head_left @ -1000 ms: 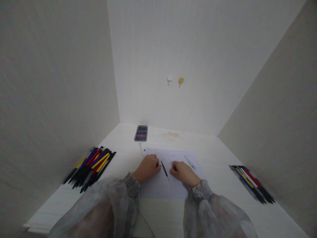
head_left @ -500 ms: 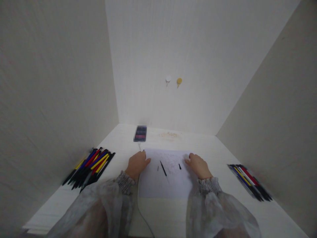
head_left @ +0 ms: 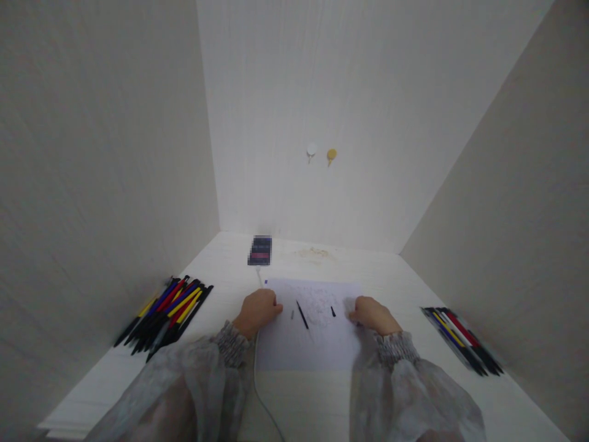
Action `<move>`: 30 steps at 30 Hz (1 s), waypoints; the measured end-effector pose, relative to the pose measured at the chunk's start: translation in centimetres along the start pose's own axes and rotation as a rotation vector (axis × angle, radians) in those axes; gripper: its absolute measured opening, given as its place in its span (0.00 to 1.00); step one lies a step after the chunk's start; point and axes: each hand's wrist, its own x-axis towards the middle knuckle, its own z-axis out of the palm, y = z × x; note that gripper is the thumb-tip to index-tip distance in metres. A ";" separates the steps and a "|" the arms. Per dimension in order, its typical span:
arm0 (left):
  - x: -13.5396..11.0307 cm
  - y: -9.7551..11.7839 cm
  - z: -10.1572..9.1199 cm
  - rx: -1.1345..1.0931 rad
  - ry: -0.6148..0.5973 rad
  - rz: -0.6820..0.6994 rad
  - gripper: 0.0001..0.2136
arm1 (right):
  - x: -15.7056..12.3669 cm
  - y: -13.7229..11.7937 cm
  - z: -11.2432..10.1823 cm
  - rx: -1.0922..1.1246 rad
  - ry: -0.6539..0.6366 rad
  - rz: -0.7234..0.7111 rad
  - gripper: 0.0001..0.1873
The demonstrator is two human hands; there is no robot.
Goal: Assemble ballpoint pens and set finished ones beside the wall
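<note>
A white sheet of paper [head_left: 294, 356] lies flat on the table, with faint speckles or marks over its upper part. My left hand [head_left: 257, 312] is closed over its left edge, thumb toward the middle. At the right edge, my right hand [head_left: 373, 314] is curled in with the fingers closed. Whatever is inside either hand is hidden. Between them on the paper rest a thin black pen-like stick [head_left: 302, 315], a small grey piece [head_left: 292, 314] and a short black tapered piece, perhaps a cap [head_left: 334, 311].
A pile of coloured pens [head_left: 172, 313] lies at the left, and a smaller pen bundle [head_left: 462, 341] at the right. A blurred dark device [head_left: 260, 250] sits behind, with a white cable [head_left: 264, 402] running forward. Two hooks [head_left: 332, 155] hang on the back wall [head_left: 276, 110].
Both hands have curled their fingers in and come slightly nearer; the right has also shifted a little to the right. The paper and small pieces look unmoved.
</note>
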 end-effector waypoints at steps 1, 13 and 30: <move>0.0 0.0 0.0 -0.007 -0.001 0.009 0.10 | 0.0 0.0 -0.1 0.010 0.013 0.010 0.11; -0.5 0.2 -3.0 -0.096 0.478 -0.178 0.18 | -1.2 0.0 -2.9 0.433 0.757 0.152 0.21; 0.1 -1.9 -3.3 -0.333 0.662 -0.175 0.19 | -0.3 4.6 -2.9 0.752 0.955 0.305 0.22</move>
